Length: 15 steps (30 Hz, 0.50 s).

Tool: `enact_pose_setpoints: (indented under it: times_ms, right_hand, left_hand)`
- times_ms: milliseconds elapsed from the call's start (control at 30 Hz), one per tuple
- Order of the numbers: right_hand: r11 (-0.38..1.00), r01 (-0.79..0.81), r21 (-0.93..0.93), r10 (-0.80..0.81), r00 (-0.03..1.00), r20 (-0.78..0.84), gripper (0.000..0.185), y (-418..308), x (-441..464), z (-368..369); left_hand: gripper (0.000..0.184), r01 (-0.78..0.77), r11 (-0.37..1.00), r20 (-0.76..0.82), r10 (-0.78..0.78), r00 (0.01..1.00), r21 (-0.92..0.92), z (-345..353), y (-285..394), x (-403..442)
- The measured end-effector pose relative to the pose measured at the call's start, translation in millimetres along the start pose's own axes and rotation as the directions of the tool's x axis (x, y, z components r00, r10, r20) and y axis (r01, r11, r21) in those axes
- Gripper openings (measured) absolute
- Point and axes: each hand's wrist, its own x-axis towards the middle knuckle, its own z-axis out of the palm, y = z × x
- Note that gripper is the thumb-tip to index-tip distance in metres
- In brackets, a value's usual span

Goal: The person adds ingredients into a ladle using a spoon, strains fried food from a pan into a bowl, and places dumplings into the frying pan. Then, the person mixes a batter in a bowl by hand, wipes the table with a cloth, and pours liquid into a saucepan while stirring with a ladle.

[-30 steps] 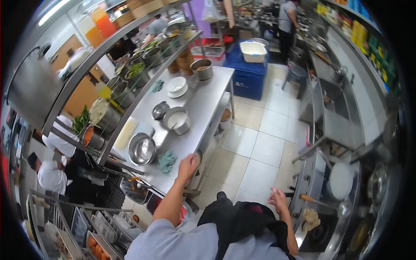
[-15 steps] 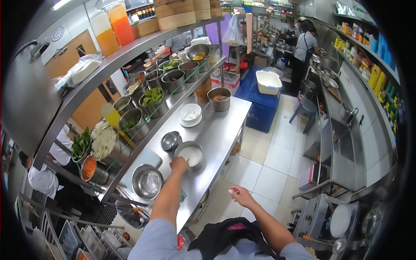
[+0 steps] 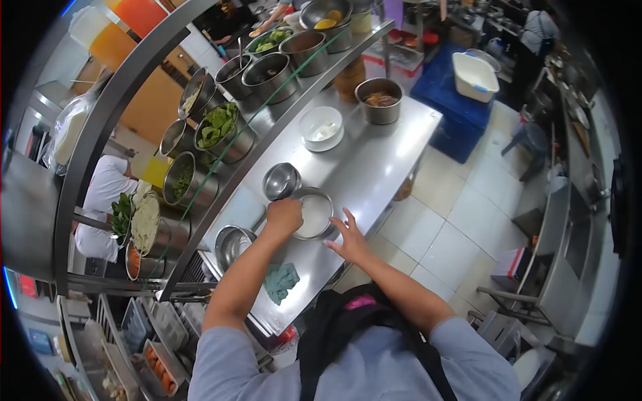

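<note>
A round steel pot [image 3: 317, 211] with smooth white contents stands on the steel counter [image 3: 374, 154]. My left hand [image 3: 285, 217] is closed in a fist at the pot's left rim; whatever its fingers hold is hidden. On the other side, my right hand [image 3: 349, 240] has its fingers apart, with the fingertips at or very near the rim. Just beyond my left hand sits a small steel bowl [image 3: 281, 181]. A larger steel bowl [image 3: 234, 246] is partly covered by my left forearm. Closer to me lies a crumpled green cloth [image 3: 281, 282].
Farther along the counter are a white bowl [image 3: 321, 127] with white pieces and a steel pot of brownish food [image 3: 379, 100]. The overhead shelf [image 3: 267, 150] holds several steel containers of vegetables. A white basin [image 3: 475, 77] rests on a blue chest [image 3: 447, 110]. Another person [image 3: 539, 30] stands farther back.
My right hand has come from out over the floor to the pot's right side, fingers now spread. My left hand stays at the pot's rim. The view has tilted down and closer to the counter.
</note>
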Motion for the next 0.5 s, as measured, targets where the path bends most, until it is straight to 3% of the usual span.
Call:
enact_pose_setpoints:
  times_ms: [100, 200, 267, 400, 467, 500]
  right_hand:
    - [0.998, -0.039, -0.04, 0.042, 0.996, 0.073, 0.064, 10, 20, 6]
    - [0.996, 0.084, -0.037, -0.082, 0.995, 0.064, 0.055, 17, 34, 8]
    - [0.986, 0.168, -0.021, -0.166, 0.982, 0.089, 0.046, 18, 43, 8]
    - [0.976, 0.213, 0.04, -0.215, 0.972, 0.091, 0.045, 28, 57, 11]
    - [0.983, 0.164, 0.078, -0.173, 0.977, 0.125, 0.045, 32, 59, 12]
    - [0.983, 0.164, 0.079, -0.173, 0.977, 0.128, 0.045, 32, 59, 11]
  left_hand:
    - [0.019, -0.002, 0.995, 0.023, 0.0, 1.0, 0.102, -10, 0, -14]
    - [0.019, 0.004, 0.996, -0.033, -0.001, 0.999, 0.085, 14, -5, -23]
    - [0.021, 0.133, 0.991, -0.011, -0.133, 0.991, -0.018, 50, -13, -13]
    - [0.026, 0.254, 0.96, 0.086, -0.245, 0.966, -0.12, 88, -34, 6]
    - [0.029, 0.249, 0.839, 0.047, -0.26, 0.965, -0.484, 109, -60, 14]
    - [0.029, 0.253, 0.837, 0.049, -0.263, 0.964, -0.484, 109, -69, 18]
